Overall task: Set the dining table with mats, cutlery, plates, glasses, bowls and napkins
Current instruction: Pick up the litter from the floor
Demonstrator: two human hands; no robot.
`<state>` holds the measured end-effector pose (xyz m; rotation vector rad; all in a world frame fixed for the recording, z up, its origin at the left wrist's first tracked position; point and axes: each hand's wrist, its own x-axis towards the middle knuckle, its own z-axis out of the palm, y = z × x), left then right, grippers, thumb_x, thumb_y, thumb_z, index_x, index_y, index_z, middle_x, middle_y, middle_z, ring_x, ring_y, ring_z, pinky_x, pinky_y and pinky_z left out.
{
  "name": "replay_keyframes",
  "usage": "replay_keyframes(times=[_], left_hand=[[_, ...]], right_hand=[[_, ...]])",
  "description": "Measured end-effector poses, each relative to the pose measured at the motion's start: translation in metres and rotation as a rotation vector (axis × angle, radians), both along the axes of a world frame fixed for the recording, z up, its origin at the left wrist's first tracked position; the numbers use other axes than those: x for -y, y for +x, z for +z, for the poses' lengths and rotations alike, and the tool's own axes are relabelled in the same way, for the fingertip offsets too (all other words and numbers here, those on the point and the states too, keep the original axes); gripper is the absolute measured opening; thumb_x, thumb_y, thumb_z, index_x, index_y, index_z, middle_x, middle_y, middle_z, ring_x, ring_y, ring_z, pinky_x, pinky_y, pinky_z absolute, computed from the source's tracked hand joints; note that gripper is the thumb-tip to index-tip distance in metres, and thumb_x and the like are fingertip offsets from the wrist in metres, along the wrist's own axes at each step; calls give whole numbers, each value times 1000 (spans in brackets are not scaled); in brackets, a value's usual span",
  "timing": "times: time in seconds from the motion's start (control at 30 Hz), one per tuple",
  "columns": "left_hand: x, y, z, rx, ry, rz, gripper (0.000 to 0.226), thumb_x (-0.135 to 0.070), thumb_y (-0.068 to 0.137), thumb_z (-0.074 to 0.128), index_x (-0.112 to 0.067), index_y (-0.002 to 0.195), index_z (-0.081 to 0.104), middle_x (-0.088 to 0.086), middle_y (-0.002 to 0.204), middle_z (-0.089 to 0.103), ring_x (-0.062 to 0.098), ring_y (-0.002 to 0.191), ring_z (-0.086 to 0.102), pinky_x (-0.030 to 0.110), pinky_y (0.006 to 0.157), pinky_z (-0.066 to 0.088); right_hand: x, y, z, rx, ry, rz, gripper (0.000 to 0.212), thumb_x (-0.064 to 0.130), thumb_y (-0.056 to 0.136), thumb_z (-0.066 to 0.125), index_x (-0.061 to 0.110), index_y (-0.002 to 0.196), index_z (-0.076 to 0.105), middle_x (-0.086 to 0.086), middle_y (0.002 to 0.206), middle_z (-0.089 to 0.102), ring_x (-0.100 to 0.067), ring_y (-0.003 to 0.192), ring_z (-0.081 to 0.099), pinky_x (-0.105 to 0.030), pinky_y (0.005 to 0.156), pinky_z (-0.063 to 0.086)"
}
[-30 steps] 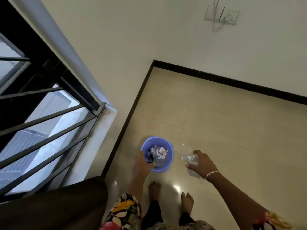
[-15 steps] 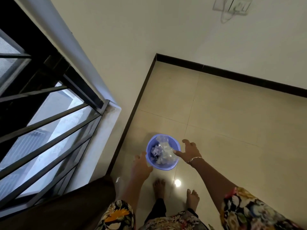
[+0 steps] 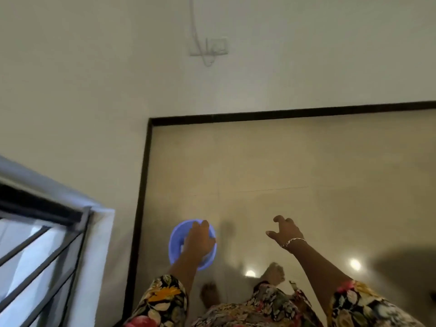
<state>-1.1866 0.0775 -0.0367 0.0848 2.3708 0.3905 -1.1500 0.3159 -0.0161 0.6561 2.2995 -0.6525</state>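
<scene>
The left hand (image 3: 199,241) lies over the round blue plastic bin (image 3: 175,241) on the tiled floor (image 3: 306,161); whether it grips the rim I cannot tell. The right hand (image 3: 286,231), empty and loosely spread, hovers right of the bin. No tableware is in sight.

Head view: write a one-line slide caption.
Left hand lies over a blue tub; right hand hovers empty beside it.

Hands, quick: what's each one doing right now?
Left hand: over the blue waste bin, grip cannot be told.
Right hand: open, empty.
</scene>
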Motion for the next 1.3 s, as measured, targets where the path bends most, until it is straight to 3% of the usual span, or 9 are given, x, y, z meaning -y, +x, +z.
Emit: replay_keyframes(times=[0.13,0.47,0.67,1.3], left_hand=[[-96,-36,13,-57,-23,-226,49,-33,92,53,-8,131,40,14,130,41,31,119,46,30,97,36],[-423,-56,40,-60,92,-812,49,-38,92,51,-11,132,41,11,131,42,26,121,46,33,97,41],[-578,-51,51,-69,139,-1056,48,-39,92,51,-12,130,43,10,130,43,25,119,46,31,94,40],[-1073,-158,65,-121,138,-1561,46,-38,92,52,-11,128,44,10,128,45,25,116,49,32,92,40]], right_hand=[[-86,11,5,-15,29,-114,55,35,89,57,14,135,36,-15,134,39,-34,123,44,-36,99,39],[-330,63,27,-10,93,-446,51,35,90,54,14,133,38,-12,133,39,-31,121,46,-33,98,39],[-443,93,34,4,147,-654,49,34,90,53,14,132,39,-11,133,41,-31,123,43,-31,99,36],[-830,47,36,82,144,-1166,49,34,89,54,13,132,41,-12,133,44,-30,123,44,-27,97,36]])
